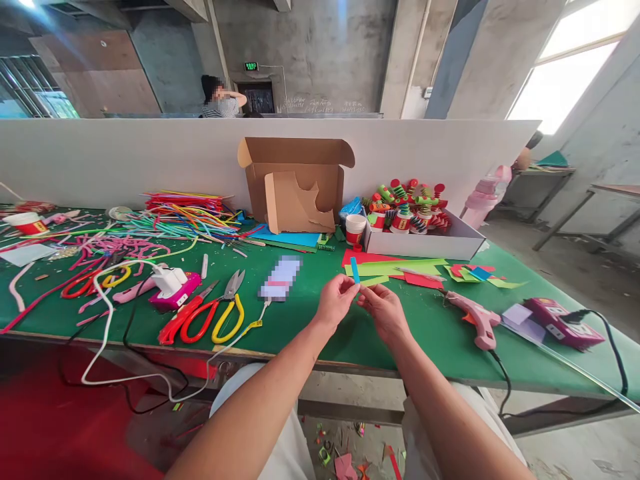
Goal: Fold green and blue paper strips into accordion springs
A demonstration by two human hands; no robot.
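Note:
A small blue paper strip (355, 269) stands upright between my hands, above the front middle of the green table (300, 323). My left hand (337, 298) pinches its lower end, fingers closed. My right hand (383, 308) is closed close beside it, its fingertips at the strip's bottom; whether they grip the strip too is hard to tell. Behind the hands lie green paper strips (395, 268) and red paper (423, 280). A pink glue gun (477, 318) rests to the right of my right hand.
Scissors with yellow and red handles (227, 313), a phone (281, 277) and a pink power strip (175, 291) lie left. Behind are a cardboard box (295, 153), a paper cup (355, 229) and a white box (425, 245) of colourful figures. Another power strip (565, 325) sits right.

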